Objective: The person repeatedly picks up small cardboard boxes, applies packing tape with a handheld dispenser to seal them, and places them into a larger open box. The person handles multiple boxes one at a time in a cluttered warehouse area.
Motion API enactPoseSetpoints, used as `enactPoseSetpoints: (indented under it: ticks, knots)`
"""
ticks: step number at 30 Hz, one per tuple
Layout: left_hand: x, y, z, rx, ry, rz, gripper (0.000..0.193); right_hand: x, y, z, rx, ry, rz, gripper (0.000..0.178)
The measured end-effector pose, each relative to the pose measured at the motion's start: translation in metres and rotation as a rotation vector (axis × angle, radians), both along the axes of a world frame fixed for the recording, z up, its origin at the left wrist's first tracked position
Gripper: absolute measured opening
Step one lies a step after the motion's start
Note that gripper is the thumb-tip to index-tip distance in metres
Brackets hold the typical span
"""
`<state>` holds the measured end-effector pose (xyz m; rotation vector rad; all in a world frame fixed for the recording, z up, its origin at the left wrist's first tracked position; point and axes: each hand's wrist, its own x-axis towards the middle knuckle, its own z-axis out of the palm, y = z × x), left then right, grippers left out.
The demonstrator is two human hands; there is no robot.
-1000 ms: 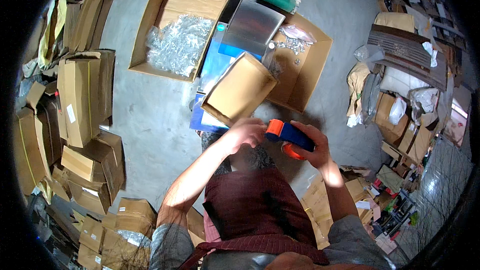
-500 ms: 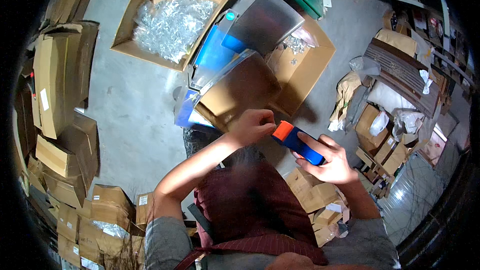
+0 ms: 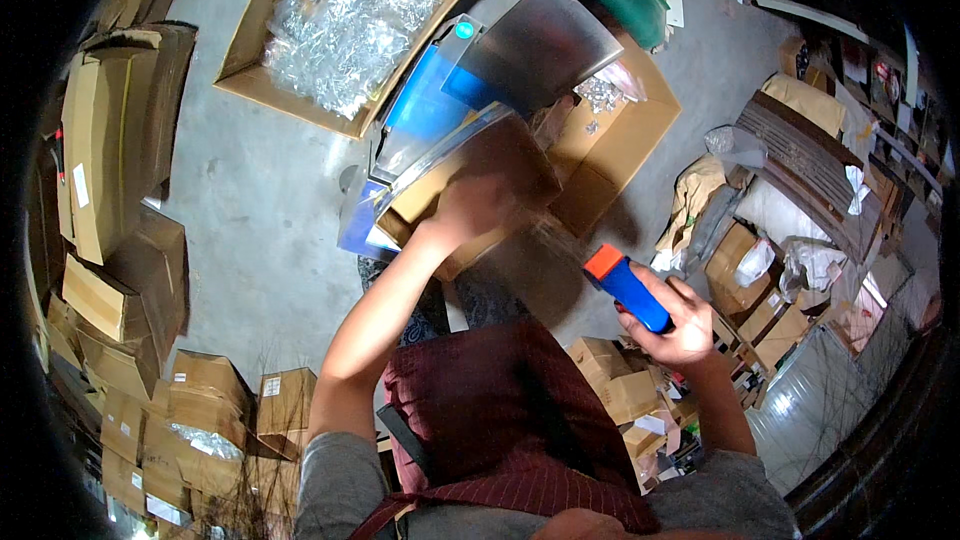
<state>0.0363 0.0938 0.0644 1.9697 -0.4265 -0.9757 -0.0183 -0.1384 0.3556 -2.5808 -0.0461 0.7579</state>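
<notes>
My right hand (image 3: 680, 325) is closed round a blue handheld tool with an orange head (image 3: 640, 295), held up with the orange end pointing away to the left. Between that end and my left hand runs a faint clear streak, too blurred to name. My left hand (image 3: 472, 208) reaches over a cardboard box (image 3: 415, 200) in front of me. Motion smears its fingers, so what they hold, if anything, does not show. Just beyond the box stands a machine with a dark metal hopper (image 3: 540, 45) and a blue panel (image 3: 425, 90).
A large carton (image 3: 240, 70) at the far left holds clear bags of small metal parts. Another open carton (image 3: 625, 160) with metal parts lies right of the hopper. Stacked boxes (image 3: 210, 400) line the left side. More cartons (image 3: 610, 370) and wrapped goods stand at the right.
My left hand has moved away from the orange end, leftward and farther out over the box. My right hand has shifted slightly right and nearer with the tool.
</notes>
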Motion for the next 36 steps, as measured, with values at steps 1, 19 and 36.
enactPoseSetpoints:
  ticks: [1,19,36]
  knots:
    - [0.006,-0.009,-0.003,0.034,-0.016,-0.039,0.028,0.003,0.004,-0.008,0.009,-0.027,-0.024,0.058]
    - [-0.005,-0.051,-0.024,0.233,-0.228,-0.304,0.017,-0.002,0.038,-0.035,-0.116,0.107,-0.264,0.074]
    - [-0.016,-0.068,-0.020,0.416,-0.265,-0.349,0.016,-0.005,0.038,-0.036,-0.110,0.136,-0.289,0.085]
